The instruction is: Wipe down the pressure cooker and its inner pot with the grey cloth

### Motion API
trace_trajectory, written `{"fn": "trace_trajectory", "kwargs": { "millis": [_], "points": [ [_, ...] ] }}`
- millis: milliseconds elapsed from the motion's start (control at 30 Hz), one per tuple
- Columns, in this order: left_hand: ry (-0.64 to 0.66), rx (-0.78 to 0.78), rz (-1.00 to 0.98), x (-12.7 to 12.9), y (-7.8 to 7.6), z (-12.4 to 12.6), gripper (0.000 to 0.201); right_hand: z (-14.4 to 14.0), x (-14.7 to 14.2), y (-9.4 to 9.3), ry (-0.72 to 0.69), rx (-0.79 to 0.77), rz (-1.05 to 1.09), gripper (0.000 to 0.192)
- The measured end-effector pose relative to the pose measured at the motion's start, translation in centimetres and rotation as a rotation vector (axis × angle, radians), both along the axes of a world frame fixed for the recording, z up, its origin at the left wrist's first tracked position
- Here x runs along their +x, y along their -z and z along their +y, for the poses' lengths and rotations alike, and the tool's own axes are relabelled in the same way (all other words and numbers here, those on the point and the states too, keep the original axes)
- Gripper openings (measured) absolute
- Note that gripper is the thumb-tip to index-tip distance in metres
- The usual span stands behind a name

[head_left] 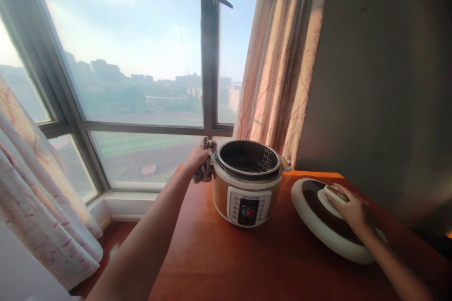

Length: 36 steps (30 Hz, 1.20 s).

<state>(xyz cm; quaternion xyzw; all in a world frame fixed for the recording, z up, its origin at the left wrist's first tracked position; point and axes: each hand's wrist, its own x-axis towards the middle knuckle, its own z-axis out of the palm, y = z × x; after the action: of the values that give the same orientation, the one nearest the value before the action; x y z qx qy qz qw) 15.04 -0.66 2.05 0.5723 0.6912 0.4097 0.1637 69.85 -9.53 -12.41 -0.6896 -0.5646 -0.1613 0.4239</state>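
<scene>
The pressure cooker stands upright on the red-brown counter, in front of the window, with its top open. Its control panel faces the person, and the round opening points straight up. The bottom of the inner pot is dark and hard to make out; only some marks on the inner wall show.

To the left of the cooker, the left hand is closed around a patterned cloth and presses it against the cooker's upper rim. The fingers are mostly hidden behind the cloth.

To the right of the cooker, the lid lies on the counter, well apart from the body, with its top side up and a little tilted. The right hand rests on the lid's central knob with fingers curved over it; whether they really grip it cannot be told. The lid's near edge is partly covered by the right forearm.

Behind the cooker hangs a beige curtain.
</scene>
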Motion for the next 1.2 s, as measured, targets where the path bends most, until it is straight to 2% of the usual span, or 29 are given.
{"fn": "trace_trajectory", "kwargs": {
  "millis": [200,367,567,733,867,1000,1100,1200],
  "points": [
    [0.008,0.016,-0.011,0.1,0.1,-0.1,0.017,-0.6,-1.1,0.2,-0.029,-0.087,-0.034,0.076],
    [0.02,0.024,-0.029,-0.1,0.4,0.1,0.02,-0.3,-1.5,1.4,-0.028,-0.122,-0.083,0.07],
    [0.026,0.018,-0.026,-0.3,0.7,0.3,0.022,0.6,-1.1,3.0,-0.075,-0.125,-0.126,0.069],
    [0.024,0.013,-0.008,-0.2,0.6,0.2,0.023,1.1,-1.2,2.9,-0.121,-0.093,-0.123,0.063],
    [0.018,-0.012,0.025,0.0,0.4,-0.2,0.026,1.2,-1.6,2.4,-0.146,-0.134,-0.148,0.057],
    [-0.002,-0.03,0.08,0.2,0.2,-0.7,0.027,0.8,-2.1,1.4,-0.095,-0.337,-0.198,0.053],
    [-0.014,-0.041,0.145,0.4,-0.2,-1.4,0.031,0.8,-2.7,-0.4,-0.033,-0.479,-0.218,0.05],
    [-0.013,-0.05,0.234,0.6,-1.3,-2.4,0.032,1.1,-4.1,-3.3,-0.128,-0.409,-0.181,0.044]
  ]
}}
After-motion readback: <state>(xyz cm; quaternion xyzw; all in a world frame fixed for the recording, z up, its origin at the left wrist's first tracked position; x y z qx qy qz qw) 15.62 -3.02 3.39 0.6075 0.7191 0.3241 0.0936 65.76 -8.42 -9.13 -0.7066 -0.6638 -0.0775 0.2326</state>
